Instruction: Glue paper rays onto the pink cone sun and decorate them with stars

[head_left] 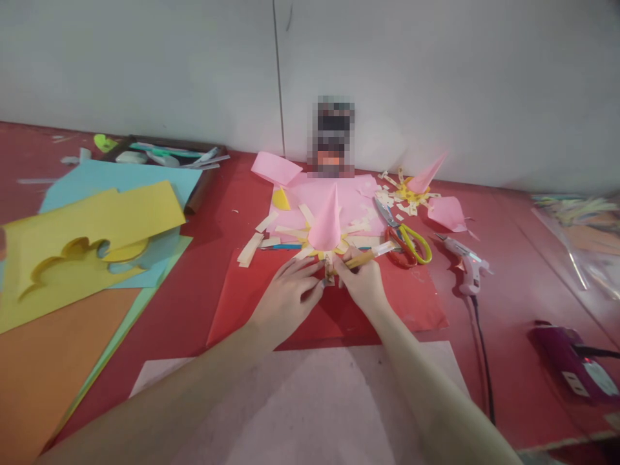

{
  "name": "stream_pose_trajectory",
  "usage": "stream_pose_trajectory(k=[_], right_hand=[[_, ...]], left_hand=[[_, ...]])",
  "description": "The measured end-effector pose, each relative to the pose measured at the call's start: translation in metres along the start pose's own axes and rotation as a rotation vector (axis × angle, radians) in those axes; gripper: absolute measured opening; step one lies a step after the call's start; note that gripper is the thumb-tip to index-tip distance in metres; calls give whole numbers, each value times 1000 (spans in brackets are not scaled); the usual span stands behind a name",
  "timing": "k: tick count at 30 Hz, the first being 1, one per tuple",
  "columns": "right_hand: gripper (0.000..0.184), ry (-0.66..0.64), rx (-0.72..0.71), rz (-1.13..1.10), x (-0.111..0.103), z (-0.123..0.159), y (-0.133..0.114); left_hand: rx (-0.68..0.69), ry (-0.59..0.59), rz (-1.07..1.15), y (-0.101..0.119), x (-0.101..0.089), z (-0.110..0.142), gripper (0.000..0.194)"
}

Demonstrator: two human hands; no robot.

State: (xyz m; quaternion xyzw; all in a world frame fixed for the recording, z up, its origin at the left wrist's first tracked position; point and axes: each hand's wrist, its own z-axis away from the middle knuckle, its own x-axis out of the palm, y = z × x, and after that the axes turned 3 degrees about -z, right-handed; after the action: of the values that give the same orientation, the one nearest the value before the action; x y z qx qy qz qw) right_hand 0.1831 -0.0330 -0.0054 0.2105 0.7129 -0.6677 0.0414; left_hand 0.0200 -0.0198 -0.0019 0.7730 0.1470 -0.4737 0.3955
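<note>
Item: upright pink paper cone (pixel 325 223), middle of the frame; its base was ringed by yellow paper and cream paper strips radiating outward.

Left hand (pixel 285 300): laid low before the cone, fingers extended, thumb beside a small cream strip with dark markings (pixel 329 270). Whether it pinched that strip or merely pressed it could not be told.

Right hand (pixel 362 284): closed around a slim yellow pen-like tool (pixel 361 259), its working end hidden by the fingers.

Underlay: glossy red sheet (pixel 281 316), centre of the frame, on a red desk (pixel 232 187).

Right of centre: steel scissors with one red and one yellow handle (pixel 411 242); white glue gun (pixel 465 258), small red light showing, black cord (pixel 482 349) trailing towards the lower right.

Upper right: second pink paper cone (pixel 429 173), tilted, among cream scraps (pixel 409 208).

Hazards, as judged: the marked strip could have skewed or creased had the left hand's steadying slackened under the tool. A forward nudge of the knuckles could have tipped the light cone. A forearm catching the cord could have dragged the glue gun, its nozzle, possibly hot, lying near loose paper.
</note>
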Motion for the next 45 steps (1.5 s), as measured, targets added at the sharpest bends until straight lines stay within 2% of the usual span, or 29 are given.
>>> stream_pose_trajectory(k=[6, 12, 18, 22, 29, 37, 45], right_hand=[[30, 6, -8, 7, 0, 1, 0], [22, 255, -53, -93, -1, -1, 1], [20, 355, -204, -65, 2, -3, 3], [19, 428, -236, 84, 0, -4, 10], [27, 305, -201, 207, -5, -6, 17], [32, 300, -197, 174, -7, -4, 12], [32, 318, -148, 145, -8, -4, 7]], left_hand=[[-12, -1, 9, -1, 1, 0, 32], [-18, 4, 20, -1, 1, -1, 27], [-30, 0, 29, 0, 0, 0, 28], [-19, 12, 33, 0, -1, -1, 28], [-32, 7, 34, 3, -2, 0, 26], [-27, -21, -27, 5, -4, 2, 31], [-87, 11, -139, 5, -2, 3, 33]])
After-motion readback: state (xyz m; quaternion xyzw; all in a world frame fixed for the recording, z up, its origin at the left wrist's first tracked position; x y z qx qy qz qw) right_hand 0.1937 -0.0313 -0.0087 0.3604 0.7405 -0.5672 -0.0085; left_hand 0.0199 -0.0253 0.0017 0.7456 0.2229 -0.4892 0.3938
